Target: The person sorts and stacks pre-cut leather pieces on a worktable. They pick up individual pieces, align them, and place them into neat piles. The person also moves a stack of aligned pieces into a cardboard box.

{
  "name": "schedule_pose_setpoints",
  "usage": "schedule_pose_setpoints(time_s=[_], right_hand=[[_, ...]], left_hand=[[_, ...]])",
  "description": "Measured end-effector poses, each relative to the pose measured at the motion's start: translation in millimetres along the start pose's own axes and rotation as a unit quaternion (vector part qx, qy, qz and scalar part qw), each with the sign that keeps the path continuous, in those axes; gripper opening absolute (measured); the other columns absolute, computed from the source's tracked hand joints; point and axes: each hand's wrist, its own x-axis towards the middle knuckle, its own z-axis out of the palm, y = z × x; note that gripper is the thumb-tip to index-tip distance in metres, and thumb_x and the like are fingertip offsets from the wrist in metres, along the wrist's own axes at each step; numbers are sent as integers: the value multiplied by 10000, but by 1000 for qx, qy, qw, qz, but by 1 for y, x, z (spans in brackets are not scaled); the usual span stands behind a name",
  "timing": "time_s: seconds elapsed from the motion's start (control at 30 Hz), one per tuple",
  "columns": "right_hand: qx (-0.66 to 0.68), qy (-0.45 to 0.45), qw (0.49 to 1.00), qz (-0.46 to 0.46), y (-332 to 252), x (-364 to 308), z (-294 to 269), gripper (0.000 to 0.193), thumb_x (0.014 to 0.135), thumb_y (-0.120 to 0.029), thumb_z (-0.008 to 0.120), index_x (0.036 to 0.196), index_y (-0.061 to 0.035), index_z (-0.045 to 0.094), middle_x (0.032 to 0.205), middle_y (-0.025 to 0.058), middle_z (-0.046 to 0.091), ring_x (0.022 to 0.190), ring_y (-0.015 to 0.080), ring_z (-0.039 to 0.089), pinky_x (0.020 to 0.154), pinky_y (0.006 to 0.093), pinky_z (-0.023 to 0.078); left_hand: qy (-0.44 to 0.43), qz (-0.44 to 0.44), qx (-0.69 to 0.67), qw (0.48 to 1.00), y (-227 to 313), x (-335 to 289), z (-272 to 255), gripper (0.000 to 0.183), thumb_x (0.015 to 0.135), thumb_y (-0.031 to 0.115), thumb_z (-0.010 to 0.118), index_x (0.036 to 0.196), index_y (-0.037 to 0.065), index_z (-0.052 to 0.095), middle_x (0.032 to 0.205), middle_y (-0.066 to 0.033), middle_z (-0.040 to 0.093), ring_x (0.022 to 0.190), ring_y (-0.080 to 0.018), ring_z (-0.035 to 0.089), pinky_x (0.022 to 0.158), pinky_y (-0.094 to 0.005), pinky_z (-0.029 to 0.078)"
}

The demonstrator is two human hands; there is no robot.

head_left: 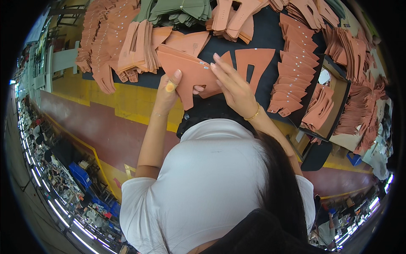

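Observation:
My left hand [170, 86] grips a small stack of salmon-orange cut pieces [186, 70], its thumb on top and fingertips showing through the notch below. The pieces look like leather shoe parts and carry small pale labels along their upper right edge. My right hand [234, 89] has its fingers stretched out, resting against that right edge; its thumb is hidden. Just right of it, a single orange piece with a slot [261, 59] lies flat on the dark tabletop [265, 91]. Partly behind my right fingers is another orange piece [227, 58].
Fanned orange pieces [296, 63] lie right of my hands. An open black box [340, 106] holds more pieces. Orange bundles [139, 48] are piled at the left, and green pieces [179, 12] lie at the back. Further heaps [357, 110] cover the far right.

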Motion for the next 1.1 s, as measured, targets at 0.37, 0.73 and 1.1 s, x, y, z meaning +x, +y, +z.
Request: schedule_pose_setpoints(time_s=[0.37, 0.73, 1.1], right_hand=[[-85, 97, 991, 44, -8, -1, -3, 307, 822, -27, 694, 1126, -64, 680, 1082, 109, 592, 889, 181, 572, 710, 250, 443], [213, -61, 924, 311, 4, -1, -15, 190, 951, -190, 594, 963, -3, 630, 835, 46, 616, 748, 88, 558, 680, 237, 455], [127, -7, 968, 217, -2, -8, -8, 150, 885, -118, 631, 940, -11, 541, 749, 133, 624, 656, 274, 634, 608, 343, 489]], left_hand=[[-6, -18, 48, 999, 0, -5, 6, 498, 966, 419, 540, 1095, -60, 575, 833, -156, 685, 712, -203, 688, 648, -277, 570], [-6, -4, 150, 989, -13, -7, -3, 557, 975, 483, 507, 1071, -59, 591, 941, -106, 656, 815, -143, 626, 729, -272, 510], [88, 4, 182, 979, -30, -2, 14, 593, 998, 539, 398, 1029, -30, 564, 952, -69, 579, 894, -135, 514, 808, -281, 434]])
